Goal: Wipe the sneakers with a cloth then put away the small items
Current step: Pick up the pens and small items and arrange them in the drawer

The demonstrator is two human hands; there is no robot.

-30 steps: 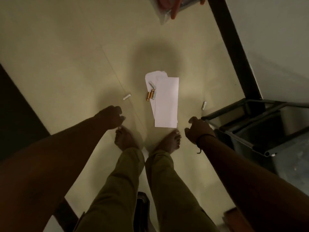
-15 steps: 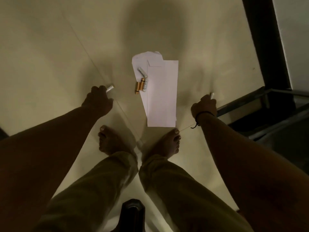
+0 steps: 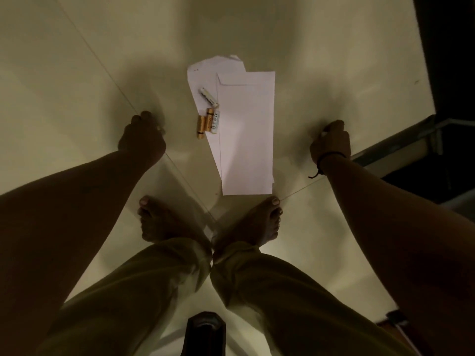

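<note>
Pale tiled floor [image 3: 77,73] fills the dim view, with a person bending over it, both bare arms reaching down. White envelopes [image 3: 246,134] lie overlapped on the floor ahead of the bare feet [image 3: 164,222], the nearer edge of the top one just beside the toes of the right foot. Four small batteries rest at the left side of the paper: a white battery [image 3: 208,96] lies tilted on the lower sheet, and below it two gold batteries [image 3: 205,123] sit side by side with another white one touching them on the right. The left hand [image 3: 142,138] is down at the floor well left of the envelopes, fingers curled tight around a small pale object that barely peeks out at the thumb; it may be another battery, but the light is too poor to be sure. The right hand [image 3: 331,142], with a dark cord bracelet [image 3: 323,163] on the wrist, is closed likewise around a small whitish piece at its fingertips, well right of the envelopes. A dark metal frame [image 3: 401,140] runs past on the right.
</note>
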